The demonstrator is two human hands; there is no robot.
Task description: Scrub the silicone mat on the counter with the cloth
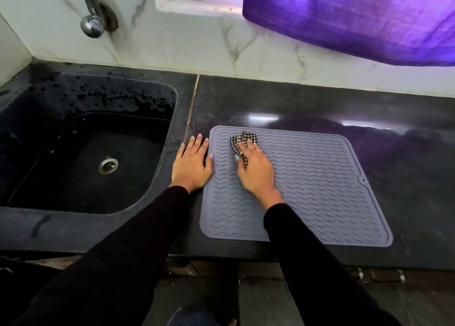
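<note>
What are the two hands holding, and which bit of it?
The right hand holds the checked cloth by its near end, bunched under the fingers on the silicone mat. The left hand holds nothing; it lies flat at the mat's left edge.

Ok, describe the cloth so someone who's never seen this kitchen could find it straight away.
Start at the dark counter right of the black sink, where a grey wavy-ridged silicone mat lies flat. Near the mat's far left corner, the right hand presses on a small crumpled cloth. Its black-and-white check pattern is the only pattern among plain grey and black surfaces.
</note>
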